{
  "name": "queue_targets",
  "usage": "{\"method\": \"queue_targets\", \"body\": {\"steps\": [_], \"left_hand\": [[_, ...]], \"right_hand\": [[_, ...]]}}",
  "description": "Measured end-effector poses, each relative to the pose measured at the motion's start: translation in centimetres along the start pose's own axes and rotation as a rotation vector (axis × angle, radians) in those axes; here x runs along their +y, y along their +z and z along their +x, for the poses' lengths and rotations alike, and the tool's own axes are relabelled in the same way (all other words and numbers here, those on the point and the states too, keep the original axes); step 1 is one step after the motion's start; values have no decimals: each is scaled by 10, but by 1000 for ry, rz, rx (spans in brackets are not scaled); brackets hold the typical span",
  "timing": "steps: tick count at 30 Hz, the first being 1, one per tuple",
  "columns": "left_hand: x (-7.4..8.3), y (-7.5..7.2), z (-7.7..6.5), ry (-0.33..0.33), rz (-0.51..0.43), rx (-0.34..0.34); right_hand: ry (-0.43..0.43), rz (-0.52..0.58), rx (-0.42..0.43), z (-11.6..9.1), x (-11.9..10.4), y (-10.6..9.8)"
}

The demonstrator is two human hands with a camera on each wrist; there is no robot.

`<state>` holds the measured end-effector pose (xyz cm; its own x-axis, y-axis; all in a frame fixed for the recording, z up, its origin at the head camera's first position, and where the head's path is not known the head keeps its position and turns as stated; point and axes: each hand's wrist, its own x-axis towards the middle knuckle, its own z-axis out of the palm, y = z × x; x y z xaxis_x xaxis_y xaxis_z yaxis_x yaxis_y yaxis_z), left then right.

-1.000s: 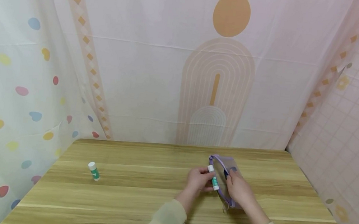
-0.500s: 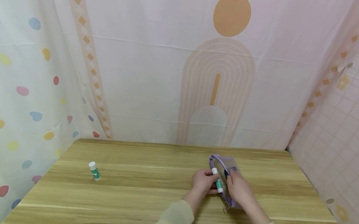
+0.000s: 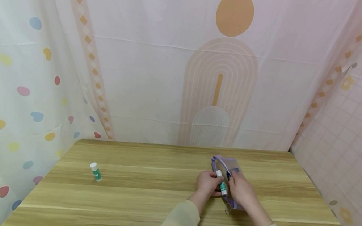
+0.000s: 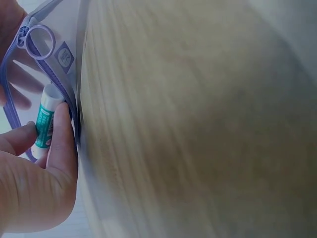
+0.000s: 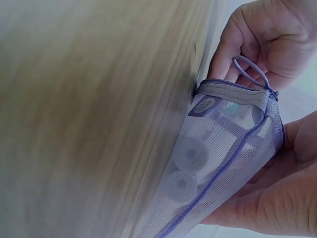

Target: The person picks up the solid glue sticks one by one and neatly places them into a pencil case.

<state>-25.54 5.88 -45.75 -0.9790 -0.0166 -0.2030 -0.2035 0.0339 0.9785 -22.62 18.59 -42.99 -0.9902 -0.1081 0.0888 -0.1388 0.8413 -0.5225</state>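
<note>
My left hand (image 3: 207,184) pinches a green and white glue stick (image 4: 45,120) between thumb and fingers, at the mouth of a purple-edged mesh zip pouch (image 5: 223,144). The pouch lies on the table with its zip spread apart, and a ring-shaped pull (image 4: 40,41) hangs at one end of the zip. On the far side of the opening, my right hand (image 3: 242,190) grips the pouch's edge and keeps the mouth wide. Through the mesh, two pale round shapes (image 5: 190,153) show inside the pouch in the right wrist view.
Another green and white glue stick (image 3: 95,172) stands at the left of the wooden table (image 3: 126,202). Patterned cloth curtains (image 3: 150,88) rise behind the table and along both sides.
My left hand has moved right with the glue stick, bringing it from the near edge of the pouch to over its opening. The right hand stays in place on the pouch.
</note>
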Motion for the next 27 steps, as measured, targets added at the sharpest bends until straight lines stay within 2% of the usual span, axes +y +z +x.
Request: {"method": "queue_targets", "body": {"steps": [8,15,27], "left_hand": [[1,1,-1,15,61,-1],[0,1,-2,-5,39,-11],[-4,-4,-3,5,1,-34]], "right_hand": [[-2,6,-1,0,1,0],[-5,18,0,0,1,1],[1,25,-4,-2,0,-1]]}}
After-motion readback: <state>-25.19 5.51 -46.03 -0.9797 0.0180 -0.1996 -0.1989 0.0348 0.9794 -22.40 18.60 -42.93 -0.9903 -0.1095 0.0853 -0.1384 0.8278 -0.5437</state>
